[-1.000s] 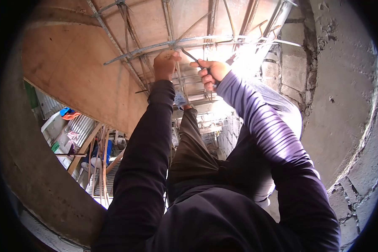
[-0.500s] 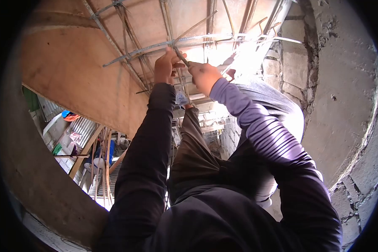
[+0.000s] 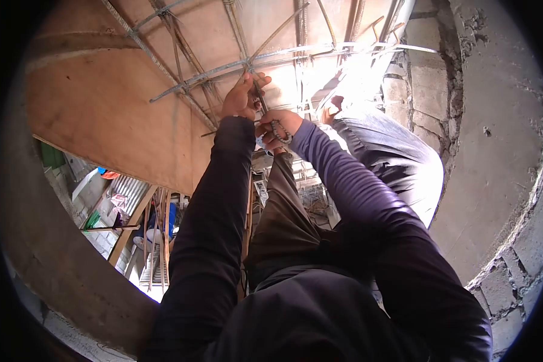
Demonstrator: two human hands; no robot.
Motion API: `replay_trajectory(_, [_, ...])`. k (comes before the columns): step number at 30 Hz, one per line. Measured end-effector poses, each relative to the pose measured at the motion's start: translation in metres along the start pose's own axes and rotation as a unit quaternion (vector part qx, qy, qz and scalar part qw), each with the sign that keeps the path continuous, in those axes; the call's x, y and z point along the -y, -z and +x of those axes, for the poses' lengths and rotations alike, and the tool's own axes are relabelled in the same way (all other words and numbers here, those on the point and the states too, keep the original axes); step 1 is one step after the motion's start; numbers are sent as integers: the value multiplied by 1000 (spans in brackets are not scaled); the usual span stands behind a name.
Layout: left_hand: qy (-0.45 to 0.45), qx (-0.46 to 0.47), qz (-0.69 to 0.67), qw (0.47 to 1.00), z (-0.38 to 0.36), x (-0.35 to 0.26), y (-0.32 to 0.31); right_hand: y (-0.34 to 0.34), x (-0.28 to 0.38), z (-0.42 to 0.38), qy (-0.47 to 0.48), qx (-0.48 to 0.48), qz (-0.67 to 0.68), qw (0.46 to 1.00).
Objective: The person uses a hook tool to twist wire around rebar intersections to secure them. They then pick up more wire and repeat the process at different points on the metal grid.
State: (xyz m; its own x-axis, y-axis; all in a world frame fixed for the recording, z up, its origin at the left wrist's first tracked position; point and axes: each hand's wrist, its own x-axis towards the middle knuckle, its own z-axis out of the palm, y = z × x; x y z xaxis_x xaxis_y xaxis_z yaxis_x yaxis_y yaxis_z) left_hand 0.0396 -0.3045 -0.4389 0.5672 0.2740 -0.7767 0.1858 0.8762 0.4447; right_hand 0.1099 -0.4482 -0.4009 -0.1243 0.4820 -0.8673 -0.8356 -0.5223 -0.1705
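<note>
My left hand (image 3: pixel 241 96) reaches up and grips the crossing of steel reinforcing bars (image 3: pixel 223 66) laid over a plywood form (image 3: pixel 102 102). My right hand (image 3: pixel 276 125) is just below and to the right of it, shut on a thin metal tie tool (image 3: pixel 260 96) whose shaft points up to the same bar crossing. Both arms are in dark long sleeves. My knees in brown and grey trousers show below the hands.
A rough concrete block wall (image 3: pixel 495 151) rises on the right. A curved concrete edge (image 3: pixel 48 253) frames the lower left, with corrugated sheets (image 3: pixel 123 187) and timber props (image 3: pixel 133 223) far below. More bars (image 3: pixel 344 48) run to the right across the form.
My right hand has dropped from level with the bars to below my left hand, swinging the tool's handle down while its tip stays at the crossing. My left hand stayed on the bars.
</note>
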Motion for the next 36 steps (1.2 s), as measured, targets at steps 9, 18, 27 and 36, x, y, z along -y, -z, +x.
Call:
replay_trajectory(9, [-27, -66, 88, 994, -3, 0, -15, -11, -9, 1, 179, -346, -330, 859])
replay_trajectory(18, [-95, -144, 133, 976, -11, -19, -34, 36, 51, -12, 367, -257, -416, 791])
replay_trajectory(27, [-95, -134, 97, 982, -7, -21, -35, 19, 80, -63, -5, 31, 142, 989])
replay_trajectory(36, [-89, -116, 80, 986, -8, -20, -6, -68, 83, -90, 108, -182, -743, 635])
